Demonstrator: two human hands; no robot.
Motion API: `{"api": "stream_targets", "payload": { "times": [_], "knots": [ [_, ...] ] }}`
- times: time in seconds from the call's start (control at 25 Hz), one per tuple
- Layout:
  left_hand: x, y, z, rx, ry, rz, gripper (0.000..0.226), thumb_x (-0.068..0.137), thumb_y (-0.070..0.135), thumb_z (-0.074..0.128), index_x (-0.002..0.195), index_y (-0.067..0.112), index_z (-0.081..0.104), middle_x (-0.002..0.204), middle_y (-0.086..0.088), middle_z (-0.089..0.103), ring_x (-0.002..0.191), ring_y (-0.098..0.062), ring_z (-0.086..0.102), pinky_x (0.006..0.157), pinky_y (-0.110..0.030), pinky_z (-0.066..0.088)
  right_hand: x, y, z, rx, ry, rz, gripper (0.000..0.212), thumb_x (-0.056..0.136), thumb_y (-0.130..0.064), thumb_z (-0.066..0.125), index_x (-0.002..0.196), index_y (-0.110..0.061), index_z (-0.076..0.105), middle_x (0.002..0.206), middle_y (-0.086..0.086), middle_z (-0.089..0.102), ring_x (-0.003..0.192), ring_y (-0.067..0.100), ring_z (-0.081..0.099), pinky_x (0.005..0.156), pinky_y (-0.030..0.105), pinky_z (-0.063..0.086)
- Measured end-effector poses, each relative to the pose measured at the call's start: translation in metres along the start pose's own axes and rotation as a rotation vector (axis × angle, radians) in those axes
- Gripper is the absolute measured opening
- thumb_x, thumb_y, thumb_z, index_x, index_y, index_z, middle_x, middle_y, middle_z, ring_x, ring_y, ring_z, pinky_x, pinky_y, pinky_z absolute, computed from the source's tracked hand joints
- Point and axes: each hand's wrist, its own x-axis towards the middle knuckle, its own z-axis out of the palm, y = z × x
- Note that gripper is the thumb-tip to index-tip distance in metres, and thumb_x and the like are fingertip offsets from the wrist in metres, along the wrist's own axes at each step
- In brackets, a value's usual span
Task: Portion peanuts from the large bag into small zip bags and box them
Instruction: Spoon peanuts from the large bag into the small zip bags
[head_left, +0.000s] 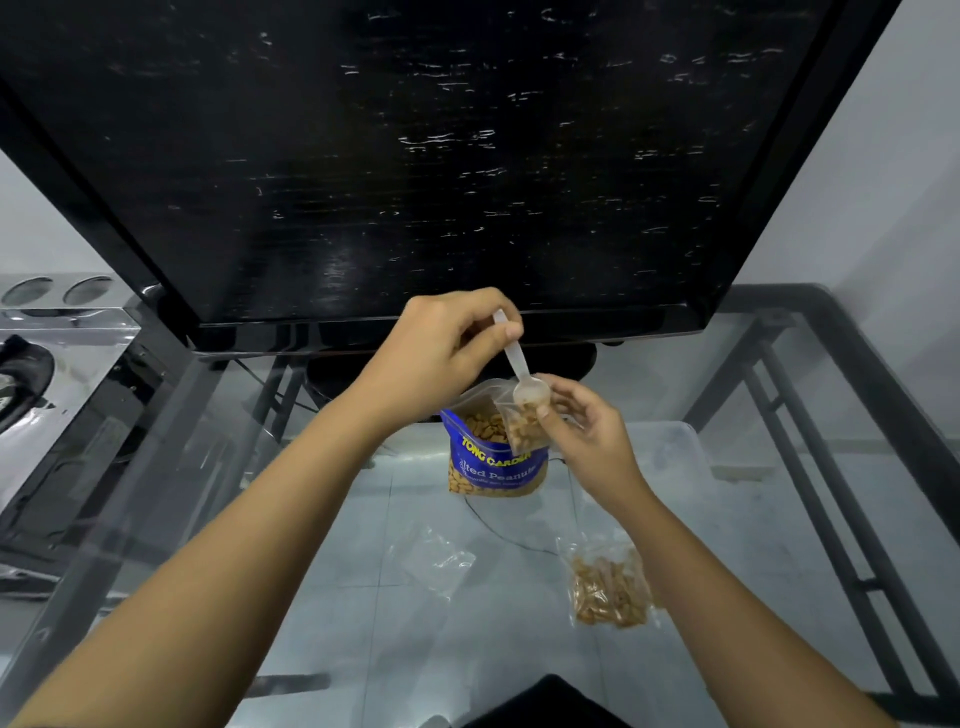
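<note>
Filling step: left hand (441, 353) pinches spoon (522, 374), right hand (582, 426) pinches small bag (524, 431) open (next, tip peanuts in)

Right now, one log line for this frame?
step: filling zip bag | left hand: holds spoon over zip bag | right hand: holds zip bag | peanut bag: open, upright | filled bag: on table

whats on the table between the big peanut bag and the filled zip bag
Head view: only bare glass table between the blue peanut bag and the filled zip bag; a thin dark cable shows through it.
</note>
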Motion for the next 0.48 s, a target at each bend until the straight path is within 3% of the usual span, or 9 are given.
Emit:
{"api": "stream_targets", "payload": {
  "times": [0.16, 0.28, 0.36, 0.48],
  "knots": [
    [-0.008, 0.013, -0.010, 0.010, 0.172, 0.000, 0.012, 0.092, 0.020, 0.056, 0.086, 0.016, 0.065, 0.063, 0.011, 0.055, 0.059, 0.003, 0.049, 0.055, -0.007, 0.034, -0.010, 0.001, -0.006, 0.038, 0.045, -0.013, 0.030, 0.088, -0.013, 0.059, 0.107, -0.035, 0.055, 0.098, -0.006, 0.068, 0.097, 0.010, 0.064, 0.083, 0.027, 0.053],
    [-0.009, -0.007, -0.006, -0.079, 0.386, -0.199, 0.015, 0.092, 0.025, 0.055, 0.083, 0.017, 0.064, 0.064, -0.008, 0.060, 0.057, -0.006, 0.047, 0.053, -0.021, 0.036, -0.022, 0.002, -0.012, 0.052, 0.087, -0.001, 0.024, 0.088, -0.011, 0.059, 0.096, -0.033, 0.052, 0.095, -0.004, 0.070, 0.094, 0.013, 0.066, 0.079, 0.030, 0.055],
    [-0.012, -0.032, 0.012, -0.170, 0.379, -0.390, 0.015, 0.090, 0.026, 0.056, 0.079, 0.023, 0.064, 0.064, -0.008, 0.061, 0.059, -0.009, 0.052, 0.059, -0.030, 0.045, -0.031, 0.005, -0.016, 0.014, 0.112, 0.014, 0.020, 0.089, -0.008, 0.057, 0.088, -0.028, 0.058, 0.092, -0.005, 0.069, 0.088, 0.009, 0.065, 0.072, 0.024, 0.055],
    [-0.025, -0.063, 0.055, -0.217, 0.275, -0.638, 0.012, 0.089, 0.023, 0.058, 0.090, 0.019, 0.069, 0.070, 0.000, 0.065, 0.067, -0.010, 0.062, 0.078, -0.041, 0.056, -0.053, 0.019, -0.021, -0.058, 0.114, 0.085, 0.018, 0.090, -0.009, 0.055, 0.097, -0.023, 0.065, 0.094, -0.002, 0.067, 0.081, -0.002, 0.061, 0.064, 0.014, 0.052]
  ]
}}
